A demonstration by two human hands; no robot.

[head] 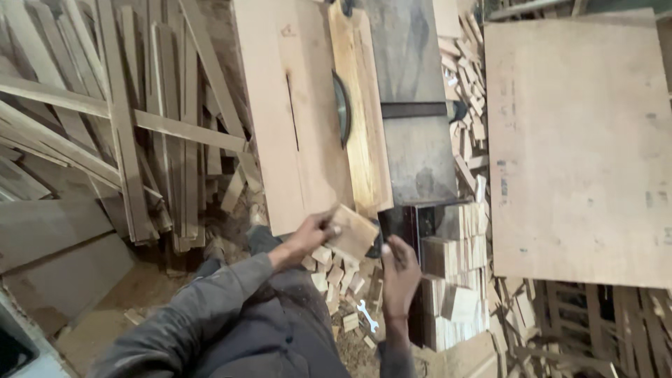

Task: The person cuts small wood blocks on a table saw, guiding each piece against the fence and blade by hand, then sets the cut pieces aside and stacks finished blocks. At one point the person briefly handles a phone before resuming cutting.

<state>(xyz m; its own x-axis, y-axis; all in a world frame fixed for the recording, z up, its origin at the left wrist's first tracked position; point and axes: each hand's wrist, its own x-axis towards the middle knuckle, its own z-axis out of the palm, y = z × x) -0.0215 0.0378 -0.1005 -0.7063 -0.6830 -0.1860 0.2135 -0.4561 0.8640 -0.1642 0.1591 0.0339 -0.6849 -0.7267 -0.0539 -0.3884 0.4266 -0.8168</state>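
Note:
My left hand (311,233) grips a small flat wooden block (352,232) at the near edge of the saw table (308,140). My right hand (400,274) is beside it, just right of the block, with its fingers curled near the block's right end and a dark metal part of the machine; whether it holds anything is unclear. The circular saw blade (342,108) stands up through the table top, well beyond both hands. A wooden fence board (367,119) lies along the right side of the blade.
Long wooden strips (126,119) are piled at left. Stacked small cut blocks (455,280) sit right of my right hand. A large plywood sheet (581,147) lies at right. Loose blocks and a spanner (367,315) lie on the sawdust-covered floor below.

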